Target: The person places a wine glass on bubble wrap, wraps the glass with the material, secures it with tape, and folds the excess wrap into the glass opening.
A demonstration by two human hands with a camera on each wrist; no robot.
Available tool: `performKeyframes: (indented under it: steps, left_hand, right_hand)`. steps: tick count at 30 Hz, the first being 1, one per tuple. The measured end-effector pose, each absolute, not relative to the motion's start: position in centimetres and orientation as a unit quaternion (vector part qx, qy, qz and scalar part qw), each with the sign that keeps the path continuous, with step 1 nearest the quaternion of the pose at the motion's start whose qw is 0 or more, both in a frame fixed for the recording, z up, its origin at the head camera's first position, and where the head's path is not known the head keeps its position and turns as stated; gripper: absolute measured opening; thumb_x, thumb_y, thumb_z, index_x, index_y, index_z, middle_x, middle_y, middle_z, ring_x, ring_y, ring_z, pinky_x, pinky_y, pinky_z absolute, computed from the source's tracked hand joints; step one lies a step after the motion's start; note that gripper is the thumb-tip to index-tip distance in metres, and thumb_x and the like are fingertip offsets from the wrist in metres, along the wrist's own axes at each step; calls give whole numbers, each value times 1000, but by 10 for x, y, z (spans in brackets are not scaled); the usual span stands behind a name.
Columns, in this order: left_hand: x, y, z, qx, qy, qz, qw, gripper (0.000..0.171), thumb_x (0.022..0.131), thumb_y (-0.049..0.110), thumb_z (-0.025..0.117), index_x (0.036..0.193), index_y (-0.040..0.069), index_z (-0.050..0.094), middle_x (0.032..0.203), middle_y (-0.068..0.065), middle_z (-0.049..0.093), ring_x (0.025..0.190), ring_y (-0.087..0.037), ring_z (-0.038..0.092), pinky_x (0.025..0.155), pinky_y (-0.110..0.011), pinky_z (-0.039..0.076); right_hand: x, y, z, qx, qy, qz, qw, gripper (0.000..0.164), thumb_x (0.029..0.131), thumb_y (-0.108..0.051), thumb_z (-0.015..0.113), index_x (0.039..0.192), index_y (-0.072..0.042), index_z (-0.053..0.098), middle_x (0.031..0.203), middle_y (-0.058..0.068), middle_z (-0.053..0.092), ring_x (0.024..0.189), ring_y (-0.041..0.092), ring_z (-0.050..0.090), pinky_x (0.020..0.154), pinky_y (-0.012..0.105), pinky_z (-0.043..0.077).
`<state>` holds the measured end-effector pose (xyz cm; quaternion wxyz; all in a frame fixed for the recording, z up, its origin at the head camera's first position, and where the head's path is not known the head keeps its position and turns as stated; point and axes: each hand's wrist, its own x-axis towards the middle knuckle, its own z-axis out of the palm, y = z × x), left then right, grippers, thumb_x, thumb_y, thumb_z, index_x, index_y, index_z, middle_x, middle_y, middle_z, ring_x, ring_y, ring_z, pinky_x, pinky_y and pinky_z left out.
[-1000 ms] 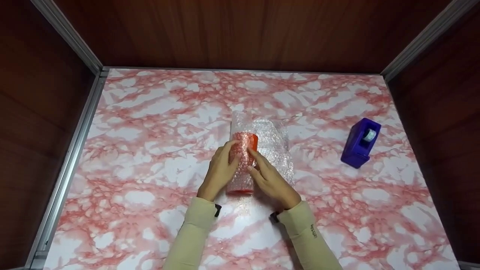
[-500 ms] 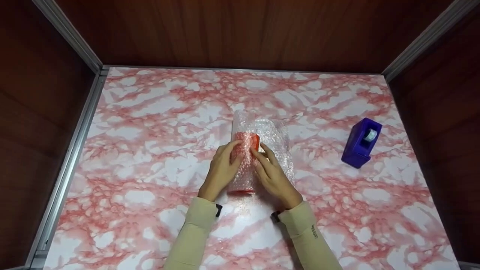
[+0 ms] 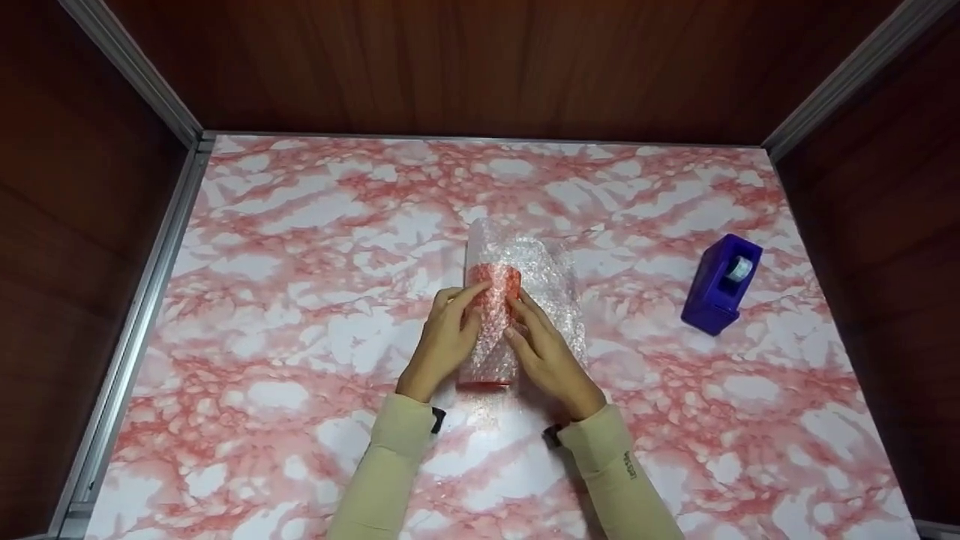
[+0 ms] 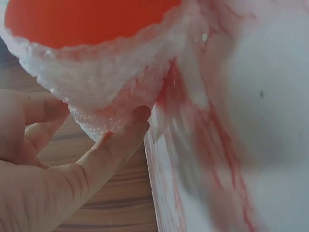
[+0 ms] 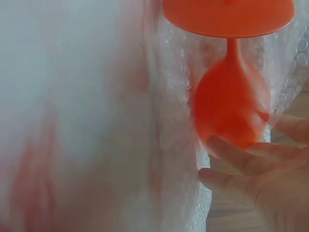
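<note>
An orange goblet (image 3: 499,315) lies on the table, rolled in clear bubble wrap (image 3: 544,274). Its foot, stem and bowl (image 5: 231,101) show in the right wrist view, and its orange opening (image 4: 91,21) faces the camera in the left wrist view. My left hand (image 3: 441,337) grips the wrapped goblet from the left, thumb and fingers on the wrap. From the right my right hand (image 3: 551,356) holds the roll, its fingertips against the bowl. A loose flap of wrap spreads flat to the right of the roll. The far sides of the fingers are hidden.
A purple tape dispenser (image 3: 721,285) with a roll of clear tape (image 3: 739,269) stands on the right of the red-and-white marbled table (image 3: 300,450). Dark wooden panels (image 3: 480,67) with metal edging close off the back and both sides.
The roll has turned and shifted slightly right. The bare orange strip on its right side is now covered by wrap. My right fingers have moved along its right side.
</note>
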<state>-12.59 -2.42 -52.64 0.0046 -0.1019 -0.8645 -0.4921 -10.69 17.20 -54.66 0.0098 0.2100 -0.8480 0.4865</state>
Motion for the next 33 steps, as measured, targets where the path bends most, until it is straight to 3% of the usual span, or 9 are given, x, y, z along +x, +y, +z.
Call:
performKeyframes:
  steps: [6, 11, 16, 23, 28, 33]
  left_hand:
    - [-125, -23, -525, -109, -865, -489, 3, 44, 101, 12, 56, 144, 21, 57, 133, -18, 45, 79, -15, 56, 66, -34, 48]
    - [-125, -23, -526, -120, -867, -483, 14, 44, 102, 13, 56, 145, 17, 55, 134, -20, 44, 80, -17, 56, 68, -36, 49]
    - [-125, -22, -528, -107, -865, -489, 9, 51, 102, 17, 57, 151, 8, 44, 134, -20, 43, 83, -21, 56, 75, -40, 50]
    - [-125, -24, -530, -103, -867, -488, -7, 53, 103, 23, 54, 153, 9, 41, 132, -24, 51, 115, -34, 55, 95, -49, 46]
    - [-124, -26, -532, -110, -869, -482, -18, 55, 104, 25, 53, 156, 16, 37, 116, -20, 63, 110, -35, 60, 92, -52, 47]
    - [-123, -27, -533, -106, -867, -486, -28, 56, 104, 27, 52, 157, 19, 35, 133, -22, 58, 119, -38, 57, 98, -52, 45]
  right_hand:
    - [-106, 174, -546, 186, -856, 482, -21, 59, 106, -38, 48, 158, -15, 32, 163, 9, 21, 131, 28, 50, 106, 41, 40]
    - [-106, 176, -546, 189, -859, 476, -22, 57, 107, -36, 47, 158, -13, 31, 162, 12, 23, 126, 29, 53, 104, 44, 42]
    - [-105, 178, -547, 188, -861, 471, -16, 57, 107, -33, 48, 157, -12, 31, 162, 11, 25, 124, 29, 55, 103, 43, 43]
    - [-105, 179, -548, 188, -857, 479, -11, 58, 106, -31, 50, 157, -11, 32, 161, 10, 27, 125, 29, 55, 103, 42, 43]
    - [-104, 181, -549, 187, -855, 483, -15, 59, 106, -32, 51, 158, -11, 31, 161, 10, 28, 123, 29, 56, 105, 43, 42]
    - [-104, 181, -550, 193, -855, 481, -14, 60, 106, -31, 50, 158, -10, 29, 161, 10, 27, 129, 29, 51, 108, 44, 38]
